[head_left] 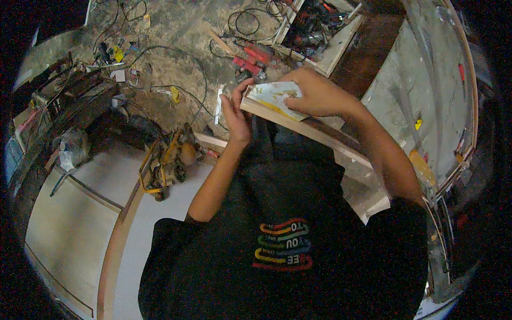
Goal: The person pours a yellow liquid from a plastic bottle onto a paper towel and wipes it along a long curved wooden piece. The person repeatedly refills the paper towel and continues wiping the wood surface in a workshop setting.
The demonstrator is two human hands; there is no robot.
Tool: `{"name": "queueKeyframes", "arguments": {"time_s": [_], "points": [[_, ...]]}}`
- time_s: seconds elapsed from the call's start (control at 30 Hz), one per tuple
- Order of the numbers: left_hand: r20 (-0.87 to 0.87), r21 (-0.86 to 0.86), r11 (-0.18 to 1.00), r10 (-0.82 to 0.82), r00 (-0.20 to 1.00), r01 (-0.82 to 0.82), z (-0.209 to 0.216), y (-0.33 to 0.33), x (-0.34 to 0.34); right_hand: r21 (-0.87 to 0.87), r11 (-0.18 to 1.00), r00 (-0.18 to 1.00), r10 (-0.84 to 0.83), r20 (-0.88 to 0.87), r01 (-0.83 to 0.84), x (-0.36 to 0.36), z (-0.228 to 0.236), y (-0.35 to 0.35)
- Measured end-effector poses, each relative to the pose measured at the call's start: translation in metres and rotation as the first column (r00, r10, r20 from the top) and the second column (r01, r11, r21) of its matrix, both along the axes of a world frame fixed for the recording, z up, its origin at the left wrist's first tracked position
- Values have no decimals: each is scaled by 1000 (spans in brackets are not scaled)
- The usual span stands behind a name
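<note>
A long pale wooden board (330,140) lies slantwise in front of me, its far-left end raised between my hands. Over that end is a worn white sheet with brown stains and a yellow edge, which looks like sandpaper (274,95). My right hand (320,95) is closed on the sheet, thumb pressed on top and fingers over the far side. At the board's left end, my left hand (237,117) cradles it, with the thumb standing apart and a finger reaching along the far side. The undersides of the left fingers are hidden by the board.
Red-handled power tools (250,60) and black cables (205,69) lie on the dusty floor ahead. A wooden box of tools (341,53) stands beyond. At left, a yellow metal tool (160,168) rests on a white panel (154,213). A large grey panel (421,80) leans at right.
</note>
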State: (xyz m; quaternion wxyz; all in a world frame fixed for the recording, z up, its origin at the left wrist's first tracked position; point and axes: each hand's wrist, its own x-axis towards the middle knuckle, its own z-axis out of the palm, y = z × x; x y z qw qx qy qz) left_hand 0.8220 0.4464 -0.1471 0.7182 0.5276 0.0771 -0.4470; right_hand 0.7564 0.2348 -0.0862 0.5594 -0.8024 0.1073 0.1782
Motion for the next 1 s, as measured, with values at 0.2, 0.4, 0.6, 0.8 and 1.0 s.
{"name": "queueKeyframes", "arguments": {"time_s": [0.2,0.4,0.6,0.8,1.0], "points": [[83,25,1000,-11,996,9,-1,-12,-15,-47,998,998,48,-42,-50,3,2,-3],[56,46,998,40,998,-42,2,-13,-17,109,993,991,49,-124,-36,5,3,2],[-52,-33,998,61,997,-62,5,-13,-17,48,993,994,107,32,-109,1,3,4],[-84,-107,992,50,995,-59,2,-8,-19,110,991,988,94,-121,-81,-4,6,1],[-86,-65,994,76,993,-82,-2,-11,-24,29,1000,995,2,-104,1,-7,17,13]]}}
